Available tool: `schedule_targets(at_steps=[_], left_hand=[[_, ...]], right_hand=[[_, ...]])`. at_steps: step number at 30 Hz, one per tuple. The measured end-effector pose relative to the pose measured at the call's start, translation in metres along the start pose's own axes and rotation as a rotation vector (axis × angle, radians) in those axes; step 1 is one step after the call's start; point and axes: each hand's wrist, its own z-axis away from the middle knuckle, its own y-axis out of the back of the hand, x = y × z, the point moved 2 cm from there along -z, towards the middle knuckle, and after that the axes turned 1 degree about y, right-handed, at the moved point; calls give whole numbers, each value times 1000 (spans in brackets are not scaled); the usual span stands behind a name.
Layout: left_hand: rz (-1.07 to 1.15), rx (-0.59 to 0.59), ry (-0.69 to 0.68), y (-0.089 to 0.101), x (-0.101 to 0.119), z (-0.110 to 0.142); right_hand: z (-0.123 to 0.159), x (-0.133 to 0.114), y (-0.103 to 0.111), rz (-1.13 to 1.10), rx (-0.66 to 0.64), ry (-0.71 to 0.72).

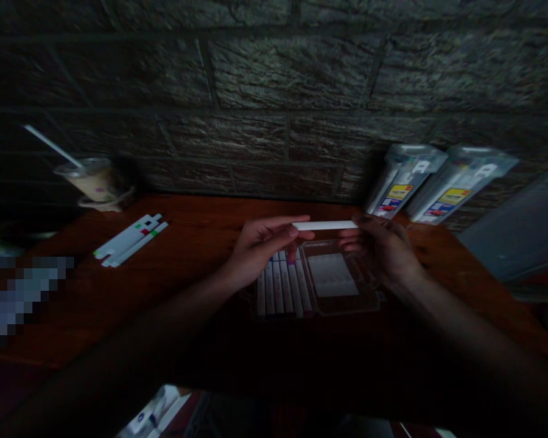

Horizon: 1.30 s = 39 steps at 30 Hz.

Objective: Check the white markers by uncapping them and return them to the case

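Note:
Both my hands hold one white marker [325,225] level above the reddish wooden table [196,231]. My left hand [260,246] pinches its left end between thumb and fingers. My right hand [381,246] grips its right end, fingers curled. Just below lies an open clear plastic marker case [338,277]; its left half holds a row of several white markers [281,286], and its right half shows a white label.
Three loose white markers [130,240] lie at the table's left. A lidded drink cup with a straw [94,179] stands at the back left. Two packaged marker sets [432,182] lean against the dark brick wall at the back right.

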Motion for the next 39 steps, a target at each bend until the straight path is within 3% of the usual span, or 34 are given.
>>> schedule_targets(at_steps=[4, 12, 16, 22, 33, 39], left_hand=[[-15, 27, 8, 0, 0, -1], [14, 92, 83, 2, -4, -3], [-62, 81, 74, 4, -5, -3], [-231, 108, 63, 2, -2, -3], [-139, 29, 41, -4, 2, 1], [-222, 97, 14, -3, 3, 0]], right_hand=[[0, -1, 0, 29, -11, 54], [7, -4, -1, 160, -102, 299], [9, -5, -1, 232, -112, 331], [10, -6, -1, 265, -112, 326], [-3, -1, 3, 127, -9, 103], [0, -2, 1, 116, -9, 72]])
